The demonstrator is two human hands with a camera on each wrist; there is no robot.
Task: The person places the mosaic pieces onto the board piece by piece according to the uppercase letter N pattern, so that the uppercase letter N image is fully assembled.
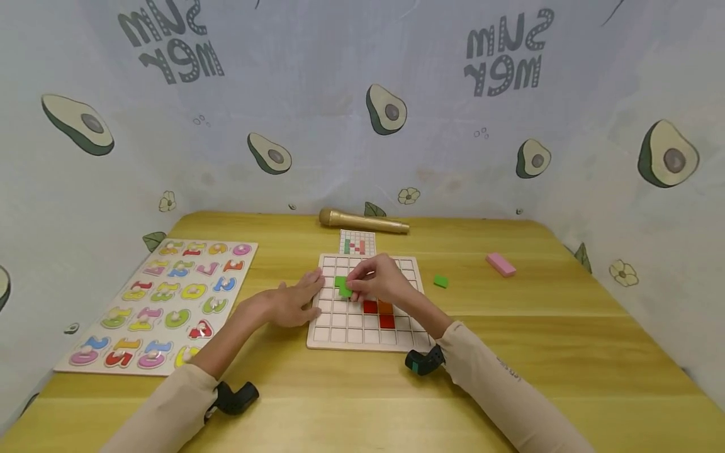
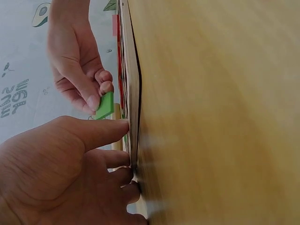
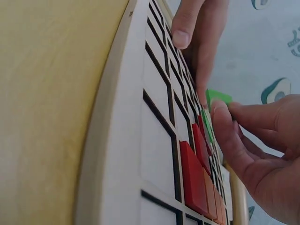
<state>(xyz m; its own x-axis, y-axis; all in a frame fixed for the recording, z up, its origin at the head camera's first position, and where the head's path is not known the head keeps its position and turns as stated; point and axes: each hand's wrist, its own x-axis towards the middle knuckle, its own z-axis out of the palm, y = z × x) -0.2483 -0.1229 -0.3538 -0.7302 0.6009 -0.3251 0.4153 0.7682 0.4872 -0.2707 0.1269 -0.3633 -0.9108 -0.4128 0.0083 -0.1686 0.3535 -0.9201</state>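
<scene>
My right hand point(image 1: 382, 280) pinches a small green square tile point(image 3: 218, 96) between thumb and fingertips, over the left half of a wooden grid board point(image 1: 334, 336). Straight fingers of my left hand point(image 1: 294, 302) rest against the board's left edge; the left wrist view shows the thumb right at its rim. Another green tile point(image 3: 207, 125) sits on the board, just beyond the red ones. A red tile point(image 1: 387, 321) and an orange tile point(image 1: 385, 307) lie in cells right of centre. My right hand hides part of the board's far side.
Behind the board lies a small printed pattern card point(image 1: 358, 242), with a gold microphone point(image 1: 365, 221) beyond it. At right are a loose green tile point(image 1: 440, 281) and a pink block point(image 1: 501, 264). A number puzzle board point(image 1: 195, 308) lies at left, beneath my left forearm in view.
</scene>
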